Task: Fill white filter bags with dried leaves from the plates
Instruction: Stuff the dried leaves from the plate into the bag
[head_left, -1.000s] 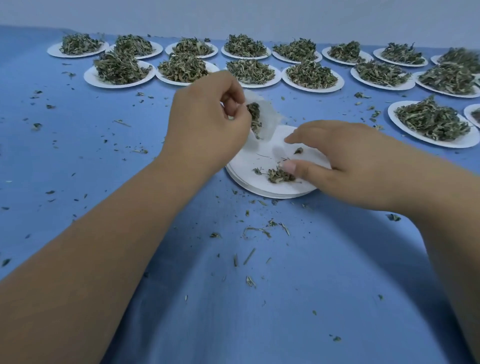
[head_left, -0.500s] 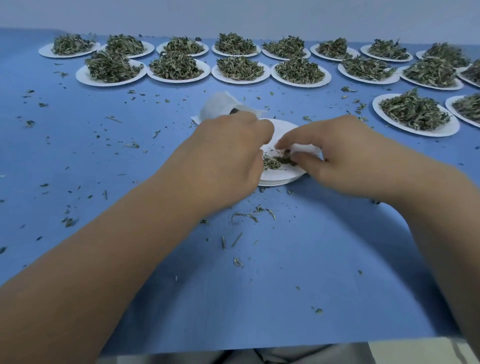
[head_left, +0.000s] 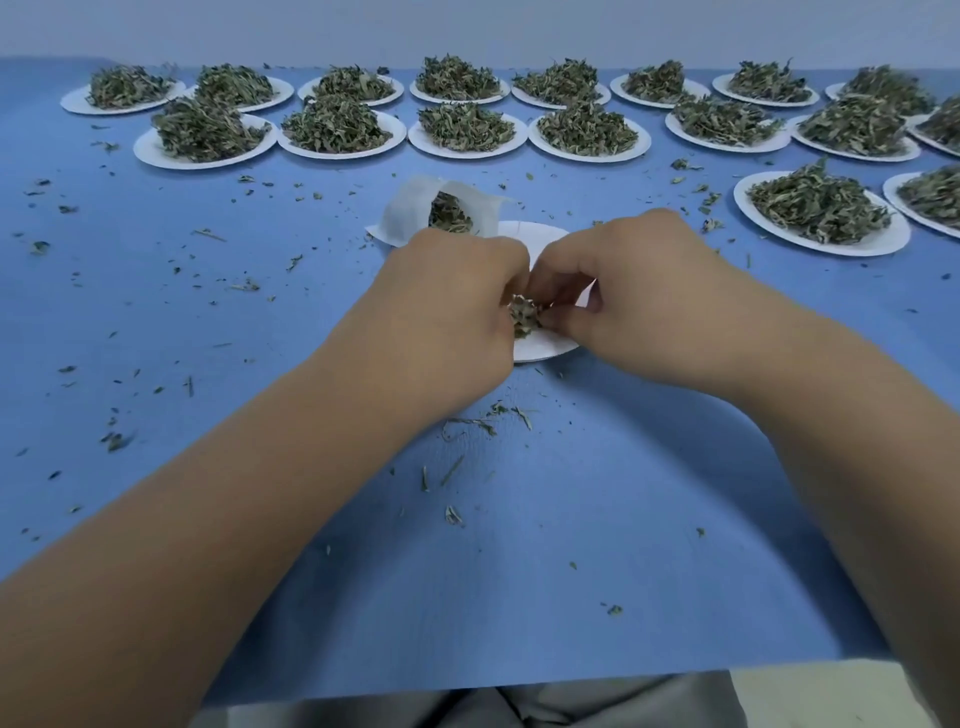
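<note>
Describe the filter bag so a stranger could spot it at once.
On the blue table, find the central, nearly bare plate. Just beyond the left hand working over it is the filter bag: the only white pouch, its open mouth showing dried leaves, unlike the round heaped plates behind.

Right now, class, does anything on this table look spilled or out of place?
Yes. Loose leaf scraps are strewn across the blue cloth instead of on plates, thickest just in front of the near plate. The filter bag lies tipped beyond the left hand, mouth open.
</note>
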